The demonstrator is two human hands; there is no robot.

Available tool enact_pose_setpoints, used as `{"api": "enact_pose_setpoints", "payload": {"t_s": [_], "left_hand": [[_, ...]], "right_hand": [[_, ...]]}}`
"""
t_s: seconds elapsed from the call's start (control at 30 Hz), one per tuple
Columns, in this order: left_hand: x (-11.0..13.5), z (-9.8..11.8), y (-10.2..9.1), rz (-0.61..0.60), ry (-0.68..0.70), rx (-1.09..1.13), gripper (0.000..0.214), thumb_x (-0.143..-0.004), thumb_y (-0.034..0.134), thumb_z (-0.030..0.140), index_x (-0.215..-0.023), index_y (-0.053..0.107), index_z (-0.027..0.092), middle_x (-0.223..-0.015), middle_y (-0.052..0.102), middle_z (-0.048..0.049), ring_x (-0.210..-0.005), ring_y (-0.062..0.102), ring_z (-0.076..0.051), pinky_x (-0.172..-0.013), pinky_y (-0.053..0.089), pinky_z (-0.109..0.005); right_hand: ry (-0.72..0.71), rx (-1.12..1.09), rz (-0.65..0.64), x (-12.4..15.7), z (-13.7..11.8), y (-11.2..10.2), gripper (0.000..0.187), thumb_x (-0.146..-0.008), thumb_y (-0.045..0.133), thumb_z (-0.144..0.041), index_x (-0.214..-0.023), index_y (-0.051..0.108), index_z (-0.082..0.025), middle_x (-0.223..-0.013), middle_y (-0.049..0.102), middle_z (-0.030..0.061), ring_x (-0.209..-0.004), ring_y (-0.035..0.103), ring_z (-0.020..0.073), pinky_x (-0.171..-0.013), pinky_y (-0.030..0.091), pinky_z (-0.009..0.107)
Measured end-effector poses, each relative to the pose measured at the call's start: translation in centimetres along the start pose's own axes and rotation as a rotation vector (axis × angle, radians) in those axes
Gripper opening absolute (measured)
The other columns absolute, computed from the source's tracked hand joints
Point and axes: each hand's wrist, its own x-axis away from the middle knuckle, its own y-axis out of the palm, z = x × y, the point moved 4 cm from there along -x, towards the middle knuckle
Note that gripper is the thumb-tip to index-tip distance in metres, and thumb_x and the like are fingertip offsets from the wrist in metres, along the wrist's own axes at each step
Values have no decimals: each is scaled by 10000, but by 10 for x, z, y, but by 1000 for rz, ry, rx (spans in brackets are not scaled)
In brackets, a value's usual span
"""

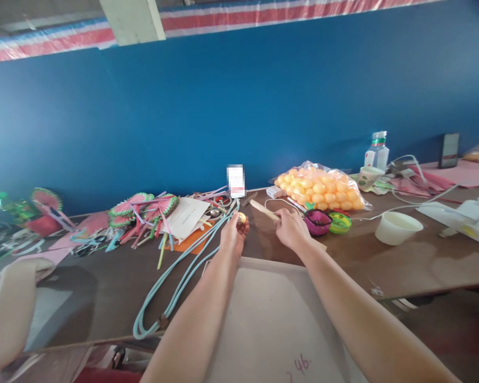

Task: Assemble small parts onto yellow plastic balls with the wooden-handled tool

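My left hand (233,236) is closed around a small round yellowish thing (241,218), which shows at the fingertips. Its exact kind is too small to make out. My right hand (291,230) grips a pale wooden stick (264,209), its free end pointing left and up toward the left hand. Stick and yellowish thing are apart. Just right of the right hand lie a purple bowl-like item (318,222) and a bright green one (339,222). Under both forearms is a light board (277,303) with red handwriting.
A clear bag of orange balls (323,187) lies behind the right hand. Pale blue cords (155,298) loop at left, near paper fans (143,210) and scissors (91,243). At right are a white cup (398,227) and a bottle (377,151). Another person's arm (8,311) is far left.
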Motion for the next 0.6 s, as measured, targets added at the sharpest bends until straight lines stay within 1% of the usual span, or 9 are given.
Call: {"api": "enact_pose_setpoints", "payload": {"t_s": [0.1,0.2,0.27,0.33,0.47,0.53,0.6], "left_hand": [[0,1,0,8,5,27,84,-837,628,205,-822,620,124,-755,666,-71,-636,624,-93,-615,519,-189],[-1,3,-1,32,26,77,56,-838,619,187,-825,619,132,-752,658,-68,-657,628,-98,-630,519,-190],[-1,4,-2,72,36,110,48,-849,604,182,-834,616,137,-762,649,-64,-652,622,-92,-629,515,-187],[-1,5,-3,113,37,128,39,-857,598,181,-851,615,146,-774,638,-52,-647,613,-82,-634,514,-184],[0,7,-5,164,44,142,71,-867,609,225,-860,614,155,-767,615,-33,-632,596,-71,-638,511,-181],[1,8,-5,191,44,154,120,-883,593,266,-839,601,155,-752,603,-33,-631,595,-76,-640,513,-188],[2,8,-5,206,31,159,137,-896,566,257,-807,583,155,-746,599,-37,-642,598,-81,-659,520,-197]], "right_hand": [[-43,-58,115,4,-2,-10,300,-895,466,-273,-1167,563,-194,-1169,554,149,-981,583,258,-786,450,349],[-151,-139,242,10,-7,-19,299,-892,464,-278,-1169,539,-191,-1184,545,142,-994,567,256,-737,455,334],[-217,-172,299,15,-10,-23,300,-888,463,-276,-1170,525,-195,-1189,539,135,-981,569,252,-707,454,326],[-257,-167,320,18,-11,-24,292,-881,465,-266,-1162,521,-208,-1187,537,122,-940,579,241,-682,447,318],[-298,-117,306,22,-12,-25,269,-859,491,-238,-1123,536,-219,-1161,544,100,-898,586,229,-682,439,315],[-301,-108,301,22,-13,-25,257,-851,503,-232,-1105,543,-217,-1145,548,97,-901,586,228,-688,439,314],[-305,-109,304,23,-13,-26,247,-848,511,-231,-1092,546,-218,-1133,552,97,-899,586,227,-690,440,312]]}}
